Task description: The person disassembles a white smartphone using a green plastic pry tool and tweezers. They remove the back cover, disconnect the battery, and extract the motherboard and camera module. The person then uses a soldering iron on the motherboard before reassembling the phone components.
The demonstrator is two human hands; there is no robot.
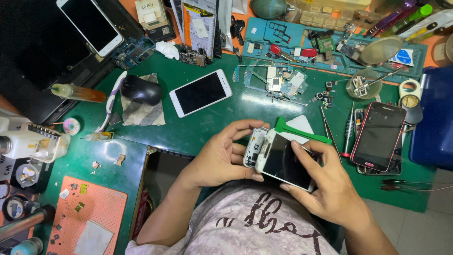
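1. Pale patterned shirt of the person, at the bottom edge, nearest the camera.
2. Right hand: closed on the white smartphone with a dark glass screen, fingers wrapped under its lower edge and thumb lying across the screen.
3. Left hand: gripping the phone's silver-grey rear frame, which stands slightly apart from the screen at the upper end; fingertips curl over the top and the thumb presses along the near side.
4. The phone is held above the near edge of the dark green work mat, just in front of the person's chest.
5. Green plastic pry tool, lying on the mat just beyond the held phone.
6. Second white smartphone, flat and screen up, near the middle of the mat.
7. Red-rimmed phone with a dark screen, flat at the right.
8. Black computer mouse on a grey cloth patch, left of the second phone.
9. Bare circuit board and small loose parts, farther back.
10. Orange silicone pad, at lower left.
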